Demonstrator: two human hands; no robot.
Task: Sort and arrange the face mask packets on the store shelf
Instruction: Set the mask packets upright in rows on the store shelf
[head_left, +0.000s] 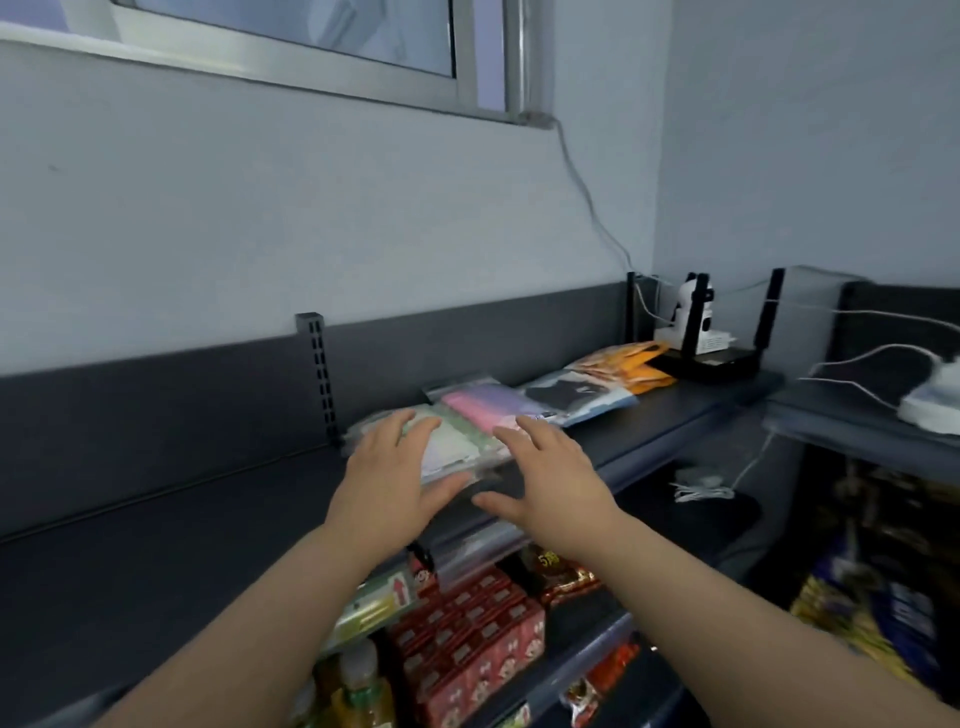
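Both hands, left (387, 480) and right (553, 475), hovered with fingers spread and released over the green packet (452, 441) at the shelf (675, 421) front edge, its long axis running toward the back.

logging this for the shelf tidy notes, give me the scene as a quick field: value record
setting: top shelf of a store rack, below a window
left hand: open, flat on the green-white mask packet
right hand: open, fingers spread over the same stack's right edge
other packets: pink-purple packet, dark packet, orange packets, in a row to the right
far end: router
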